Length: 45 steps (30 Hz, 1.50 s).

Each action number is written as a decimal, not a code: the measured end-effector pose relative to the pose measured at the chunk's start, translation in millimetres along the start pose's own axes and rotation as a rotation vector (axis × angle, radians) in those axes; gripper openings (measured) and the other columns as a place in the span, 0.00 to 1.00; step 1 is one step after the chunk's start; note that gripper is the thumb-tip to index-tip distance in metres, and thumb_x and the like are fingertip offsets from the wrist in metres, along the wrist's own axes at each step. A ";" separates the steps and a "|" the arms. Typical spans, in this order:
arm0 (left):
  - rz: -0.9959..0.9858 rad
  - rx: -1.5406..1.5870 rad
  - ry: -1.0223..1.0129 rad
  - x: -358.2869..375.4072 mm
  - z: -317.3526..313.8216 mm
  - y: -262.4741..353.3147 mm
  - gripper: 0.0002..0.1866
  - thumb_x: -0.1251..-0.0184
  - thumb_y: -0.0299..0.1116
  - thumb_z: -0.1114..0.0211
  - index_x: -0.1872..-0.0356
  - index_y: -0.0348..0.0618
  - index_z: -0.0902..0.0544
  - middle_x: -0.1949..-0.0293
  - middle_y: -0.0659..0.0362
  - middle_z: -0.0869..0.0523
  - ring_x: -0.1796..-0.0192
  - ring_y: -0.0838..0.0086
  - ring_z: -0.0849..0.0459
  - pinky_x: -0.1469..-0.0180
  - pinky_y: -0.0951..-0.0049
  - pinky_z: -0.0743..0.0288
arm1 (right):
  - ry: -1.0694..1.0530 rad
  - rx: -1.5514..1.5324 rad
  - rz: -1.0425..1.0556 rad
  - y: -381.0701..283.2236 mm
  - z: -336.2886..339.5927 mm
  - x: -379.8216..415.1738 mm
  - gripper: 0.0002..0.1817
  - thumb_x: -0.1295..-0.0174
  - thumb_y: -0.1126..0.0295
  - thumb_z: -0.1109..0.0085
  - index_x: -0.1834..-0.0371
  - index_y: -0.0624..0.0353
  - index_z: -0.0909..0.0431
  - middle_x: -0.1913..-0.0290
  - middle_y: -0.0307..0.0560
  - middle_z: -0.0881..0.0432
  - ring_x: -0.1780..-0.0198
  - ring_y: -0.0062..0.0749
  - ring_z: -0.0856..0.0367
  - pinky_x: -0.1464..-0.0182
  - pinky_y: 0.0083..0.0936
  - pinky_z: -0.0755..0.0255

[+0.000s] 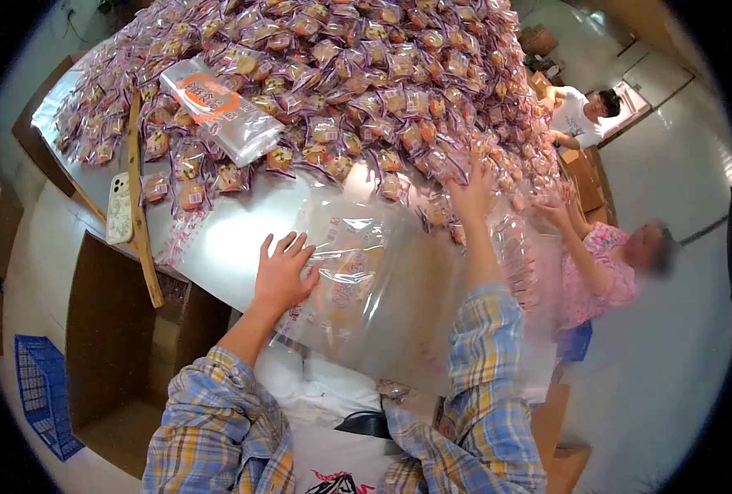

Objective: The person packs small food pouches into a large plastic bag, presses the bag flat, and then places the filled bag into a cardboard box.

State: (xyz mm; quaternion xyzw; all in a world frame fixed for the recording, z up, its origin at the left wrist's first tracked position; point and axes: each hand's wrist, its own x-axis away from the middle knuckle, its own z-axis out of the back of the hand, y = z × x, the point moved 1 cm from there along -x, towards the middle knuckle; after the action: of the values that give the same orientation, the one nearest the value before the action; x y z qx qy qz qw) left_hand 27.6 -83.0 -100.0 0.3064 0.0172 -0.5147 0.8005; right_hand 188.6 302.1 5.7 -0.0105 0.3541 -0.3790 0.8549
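Note:
My left hand (284, 270) lies with fingers spread on the left edge of a clear printed plastic bag (345, 267) at the front of the table. My right hand (470, 196) reaches forward to the near edge of a big heap of small wrapped cakes (366, 62). Its fingers are stretched out among the purple-edged packets, and I see no packet gripped in them. Some wrapped cakes (395, 188) lie loose just beyond the bag.
A stack of flat printed bags (222, 111) rests on the heap. To the left are a wooden strip (141, 222), a phone (120, 207), an open cardboard box (115, 329) and a blue crate (45, 395). Two people (601, 272) work along the table's right side.

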 end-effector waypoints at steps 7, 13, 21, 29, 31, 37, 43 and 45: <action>0.023 0.003 -0.013 -2.0 1.9 2.0 0.20 0.33 0.43 0.32 0.43 0.48 0.13 0.32 0.55 0.16 0.27 0.60 0.24 0.20 0.44 0.48 | -0.265 0.158 0.051 35.3 -41.8 50.8 0.40 0.46 0.68 0.29 0.26 0.54 0.31 0.27 0.70 0.33 0.23 0.73 0.42 0.21 0.58 0.43; 0.054 -0.031 0.021 -6.3 -0.6 6.1 0.19 0.34 0.42 0.33 0.46 0.47 0.11 0.35 0.55 0.14 0.28 0.61 0.23 0.22 0.45 0.45 | -0.449 0.222 -0.024 22.4 -57.1 58.6 0.45 0.44 0.62 0.29 0.21 0.36 0.37 0.22 0.53 0.34 0.15 0.72 0.60 0.29 0.82 0.41; 0.081 -0.001 -0.036 -9.7 6.0 5.6 0.20 0.33 0.43 0.32 0.43 0.48 0.13 0.32 0.55 0.16 0.27 0.60 0.24 0.21 0.46 0.46 | -0.499 0.336 0.043 17.4 -53.2 50.1 0.51 0.47 0.55 0.23 0.18 0.37 0.40 0.24 0.57 0.32 0.18 0.75 0.52 0.27 0.62 0.32; 0.081 0.005 -0.023 -8.7 6.3 5.5 0.19 0.32 0.43 0.33 0.44 0.47 0.13 0.32 0.56 0.17 0.27 0.61 0.24 0.21 0.46 0.46 | -0.377 0.279 0.101 17.7 -45.2 26.5 0.43 0.49 0.66 0.25 0.25 0.40 0.31 0.37 0.55 0.21 0.31 0.68 0.30 0.33 0.59 0.27; 0.077 -0.001 -0.016 -9.0 3.2 3.7 0.19 0.32 0.43 0.33 0.44 0.47 0.13 0.32 0.56 0.16 0.27 0.61 0.24 0.21 0.46 0.46 | -0.255 0.189 0.087 9.3 -37.2 12.5 0.41 0.48 0.69 0.27 0.26 0.42 0.30 0.38 0.55 0.20 0.31 0.65 0.29 0.33 0.57 0.27; 0.068 -0.008 0.008 -9.0 2.9 4.3 0.19 0.33 0.42 0.33 0.44 0.48 0.13 0.32 0.57 0.16 0.28 0.62 0.23 0.22 0.46 0.45 | -0.139 0.034 0.253 -43.8 -45.6 -3.6 0.36 0.44 0.67 0.26 0.29 0.45 0.26 0.35 0.51 0.21 0.26 0.65 0.34 0.29 0.54 0.28; 0.059 -0.008 0.015 -7.7 1.6 1.9 0.18 0.33 0.41 0.32 0.45 0.47 0.13 0.32 0.57 0.16 0.28 0.61 0.23 0.22 0.45 0.44 | -0.300 0.092 0.333 -108.7 -93.8 36.0 0.48 0.53 0.55 0.19 0.25 0.40 0.32 0.30 0.57 0.26 0.19 0.68 0.44 0.34 0.58 0.22; 0.067 -0.007 0.012 -7.4 1.8 3.3 0.18 0.33 0.41 0.33 0.45 0.47 0.13 0.32 0.56 0.16 0.28 0.61 0.23 0.22 0.45 0.44 | -0.392 0.133 0.345 -126.8 -84.9 39.7 0.51 0.55 0.52 0.18 0.24 0.39 0.33 0.28 0.60 0.29 0.18 0.68 0.47 0.35 0.59 0.22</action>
State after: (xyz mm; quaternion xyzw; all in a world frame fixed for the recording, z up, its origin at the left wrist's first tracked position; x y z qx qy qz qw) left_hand 26.3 -77.0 -94.4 0.3070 0.0136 -0.4857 0.8183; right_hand 73.6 207.1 -45.3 0.0331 0.1528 -0.2412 0.9578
